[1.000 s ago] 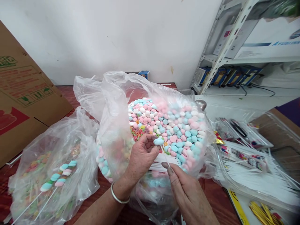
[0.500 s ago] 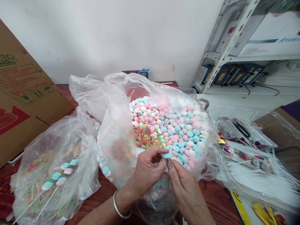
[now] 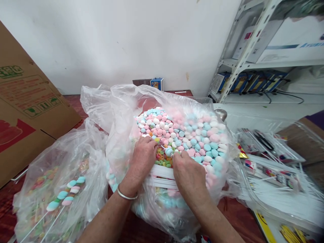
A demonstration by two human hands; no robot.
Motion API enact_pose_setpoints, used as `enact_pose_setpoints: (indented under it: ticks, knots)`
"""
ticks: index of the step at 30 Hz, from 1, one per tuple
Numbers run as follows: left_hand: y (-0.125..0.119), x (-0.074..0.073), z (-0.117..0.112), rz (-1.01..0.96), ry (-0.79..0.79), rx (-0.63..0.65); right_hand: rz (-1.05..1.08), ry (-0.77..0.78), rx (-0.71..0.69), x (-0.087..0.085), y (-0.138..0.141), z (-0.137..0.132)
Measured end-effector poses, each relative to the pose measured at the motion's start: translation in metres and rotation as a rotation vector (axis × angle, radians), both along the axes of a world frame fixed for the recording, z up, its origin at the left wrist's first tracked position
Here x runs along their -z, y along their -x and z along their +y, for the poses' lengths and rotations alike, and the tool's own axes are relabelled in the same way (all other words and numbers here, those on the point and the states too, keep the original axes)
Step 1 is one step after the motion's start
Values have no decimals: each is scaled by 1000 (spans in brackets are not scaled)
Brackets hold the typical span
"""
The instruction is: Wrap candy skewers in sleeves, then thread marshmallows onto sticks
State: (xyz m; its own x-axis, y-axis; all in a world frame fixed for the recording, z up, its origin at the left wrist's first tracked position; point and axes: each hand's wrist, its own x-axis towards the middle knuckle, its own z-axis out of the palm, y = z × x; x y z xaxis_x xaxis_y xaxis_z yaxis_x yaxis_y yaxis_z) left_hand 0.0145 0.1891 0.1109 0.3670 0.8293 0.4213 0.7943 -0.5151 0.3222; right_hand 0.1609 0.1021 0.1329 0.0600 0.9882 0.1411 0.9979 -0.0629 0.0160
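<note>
A big clear plastic bag [image 3: 121, 135] is heaped with pink, blue and white button candies [image 3: 199, 141], with a patch of small coloured ring candies [image 3: 163, 160] at the front. Both my hands reach into it. My left hand [image 3: 143, 155], a silver bangle on its wrist, has its fingers curled down onto the ring candies; their tips are hidden. My right hand [image 3: 188, 173] is closed, pinching a thin white stick with a blue candy [image 3: 168, 152] on its tip just above the rings.
At the left, another clear bag [image 3: 50, 175] holds finished candy skewers [image 3: 65, 195]. Behind it leans a cardboard box [image 3: 25, 111]. On the right is a clear tray [image 3: 273, 195] with white sticks, scissors [image 3: 263, 140] and gold ties [image 3: 291, 233]. A metal shelf [image 3: 243, 50] stands at the back right.
Both hands have moved forward from the bag's near edge into the candy pile. The stick with the blue candy went along, and the left hand now rests on the ring candies.
</note>
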Motion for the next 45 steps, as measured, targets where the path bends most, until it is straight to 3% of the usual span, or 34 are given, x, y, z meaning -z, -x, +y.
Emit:
enact_pose_setpoints:
  ticks: [7,11,13,17,20,26,31,38,45]
  knots:
    - [-3,-1,-2,39,24,-21,-2,55,22,-6,18,18]
    - [-2,-1,-2,-202,31,-49,76,28,24,-2,13,18]
    - [0,-4,-4,-442,134,-66,151,-23,31,2,7,12]
    - [1,-14,-9,-920,566,-12,259,-102,8,5,-1,-5]
    - [-3,-20,-12,-1053,718,37,285,-138,-23,5,-3,-12]
    - [-14,-17,-23,-1066,748,98,313,-113,6,4,1,-15]
    - [-19,-11,-35,-1041,578,100,539,-119,-28,5,4,-21]
    - [-21,-8,-47,-769,347,152,714,-83,6,21,-9,-31]
    - [-35,2,-54,-660,289,193,646,-90,98,26,-10,-22]
